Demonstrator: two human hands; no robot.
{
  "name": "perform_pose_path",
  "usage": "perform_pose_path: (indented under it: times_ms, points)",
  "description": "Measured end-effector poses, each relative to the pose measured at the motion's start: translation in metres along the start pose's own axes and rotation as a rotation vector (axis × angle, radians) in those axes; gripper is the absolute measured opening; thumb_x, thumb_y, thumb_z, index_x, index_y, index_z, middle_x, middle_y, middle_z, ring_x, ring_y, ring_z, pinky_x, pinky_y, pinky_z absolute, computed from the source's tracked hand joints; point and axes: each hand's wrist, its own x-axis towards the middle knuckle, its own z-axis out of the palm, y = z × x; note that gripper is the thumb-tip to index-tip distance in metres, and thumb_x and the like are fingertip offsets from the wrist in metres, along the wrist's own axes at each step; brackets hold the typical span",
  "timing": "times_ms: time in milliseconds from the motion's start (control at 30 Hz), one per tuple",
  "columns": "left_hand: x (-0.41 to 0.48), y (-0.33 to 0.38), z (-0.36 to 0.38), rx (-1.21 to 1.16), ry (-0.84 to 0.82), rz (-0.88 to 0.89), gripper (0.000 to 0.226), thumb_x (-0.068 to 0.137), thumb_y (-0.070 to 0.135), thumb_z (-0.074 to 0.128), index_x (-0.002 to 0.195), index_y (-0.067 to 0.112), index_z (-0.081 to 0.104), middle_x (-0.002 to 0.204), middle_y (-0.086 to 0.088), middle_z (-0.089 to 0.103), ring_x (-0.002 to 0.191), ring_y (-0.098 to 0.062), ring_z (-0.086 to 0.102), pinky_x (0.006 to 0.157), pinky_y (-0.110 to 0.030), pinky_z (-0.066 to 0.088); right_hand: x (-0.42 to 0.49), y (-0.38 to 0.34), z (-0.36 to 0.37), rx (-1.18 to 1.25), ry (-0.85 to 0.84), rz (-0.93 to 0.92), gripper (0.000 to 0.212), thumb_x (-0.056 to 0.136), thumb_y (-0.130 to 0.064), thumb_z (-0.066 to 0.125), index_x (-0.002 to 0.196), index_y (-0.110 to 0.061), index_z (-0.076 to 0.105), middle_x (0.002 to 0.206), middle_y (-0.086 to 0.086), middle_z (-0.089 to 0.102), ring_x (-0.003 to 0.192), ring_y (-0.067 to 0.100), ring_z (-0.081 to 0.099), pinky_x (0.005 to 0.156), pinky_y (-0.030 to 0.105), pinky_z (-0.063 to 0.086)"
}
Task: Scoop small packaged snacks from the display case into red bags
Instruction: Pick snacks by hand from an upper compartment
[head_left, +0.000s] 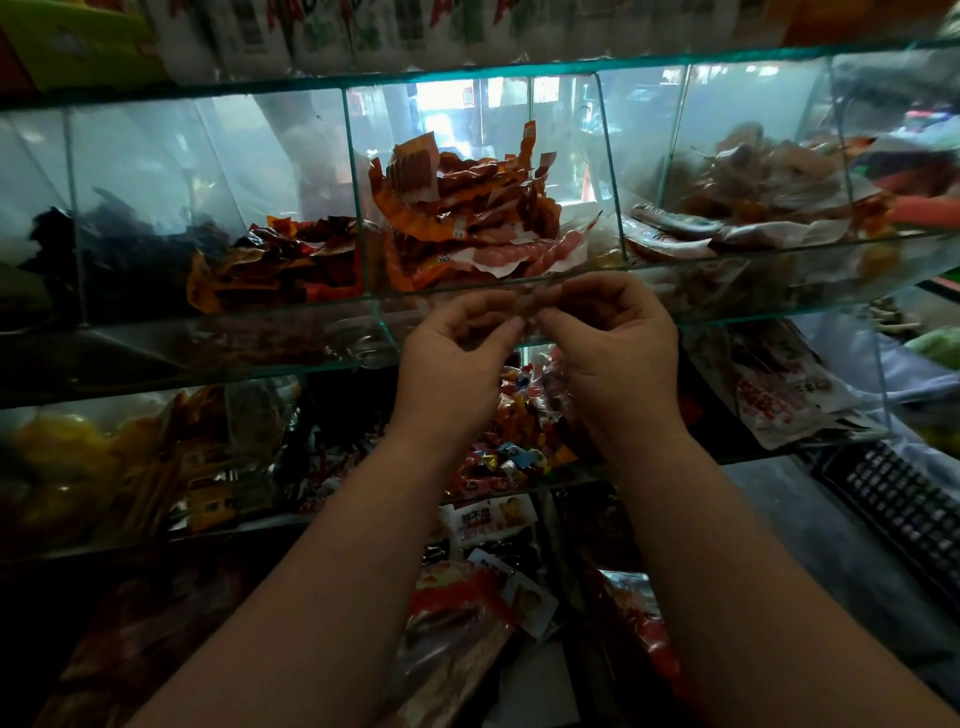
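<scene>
1. Fingers. The fingertips (511, 325) of the left hand (457, 353) and those of the right hand (613, 343) meet at centre. Both sets are curled and each pinches the same thin film (527, 307), with the 2 pinch points almost touching.

2. Step in hand (judgement). The film is probably the mouth of a bag being rubbed open. To do this well:
- Roll the 2 layers against each other between thumb and forefinger until they slip.
- Draw the hands apart sideways, not upward.
- Hold the opening just below the front lip of the display case (467, 73), in line with the middle compartment.

3. Location of stock. The packaged snacks (467, 208) lie heaped in the middle compartment, behind glass, above and beyond the hands. Pink sausage packs (545, 252) rest at the front of that heap. Mixed sweets (519, 447) fill the tier below, behind the wrists.

4. Not determinable:
- The film is blurred and pale; whether it is a red bag or a single wrapper cannot be told.
- Both thumbs are mostly hidden behind the fingers.
- No scoop is visible.
- The left compartments are too dark to read, and the right ones are smeared.
- The upper shelf packets are cut off by the frame edge.
</scene>
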Motion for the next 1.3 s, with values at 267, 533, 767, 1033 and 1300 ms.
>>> perform_pose_path:
  times_ms: [267,533,767,1033,1300]
  points:
    - [-0.005,-0.002,0.018,0.034,0.092,-0.077,0.007,0.092,0.021,0.074,0.097,0.026,0.075,0.097,0.007,0.077,0.098,-0.009,0.071,0.090,-0.039,0.059,-0.005,-0.003,0.002,-0.030,0.027,0.039,0.024,0.076,0.003,0.071,0.087,-0.017,0.068,0.082,0.001,0.077,0.078,0.012,0.075,0.065,0.018,0.056]
    - [-0.010,0.004,0.002,-0.066,-0.011,-0.092,0.014,0.095,0.022,0.068,0.108,0.023,0.073,0.105,-0.002,0.076,0.102,-0.017,0.072,0.086,-0.033,0.059,-0.007,-0.004,-0.002,-0.137,-0.131,0.081,0.017,0.085,-0.021,0.075,0.101,-0.016,0.075,0.091,-0.003,0.078,0.084,0.006,0.074,0.065,0.014,0.054]
    - [-0.004,0.011,0.002,0.032,0.016,-0.146,0.007,0.098,0.023,0.066,0.097,0.027,0.072,0.096,0.008,0.076,0.093,-0.005,0.071,0.079,-0.023,0.056,-0.004,-0.005,-0.002,-0.282,-0.089,0.014,0.012,0.088,-0.020,0.073,0.086,-0.031,0.076,0.083,-0.015,0.077,0.080,-0.003,0.072,0.065,0.008,0.052]
    - [-0.009,0.014,0.006,0.062,0.014,-0.134,0.006,0.095,0.017,0.069,0.100,0.021,0.071,0.098,0.003,0.075,0.096,-0.010,0.072,0.085,-0.028,0.059,-0.004,-0.012,-0.009,-0.293,-0.210,0.028,0.006,0.087,-0.031,0.069,0.088,-0.031,0.075,0.085,-0.013,0.076,0.078,0.001,0.072,0.063,0.015,0.054]
    - [-0.006,0.017,0.000,0.022,0.012,-0.132,0.005,0.092,0.015,0.072,0.096,0.018,0.074,0.093,0.006,0.077,0.091,-0.006,0.073,0.077,-0.022,0.058,0.003,-0.009,-0.009,-0.216,-0.206,0.130,0.007,0.083,-0.021,0.075,0.089,-0.023,0.074,0.080,-0.004,0.075,0.064,0.007,0.070,0.054,0.026,0.055]
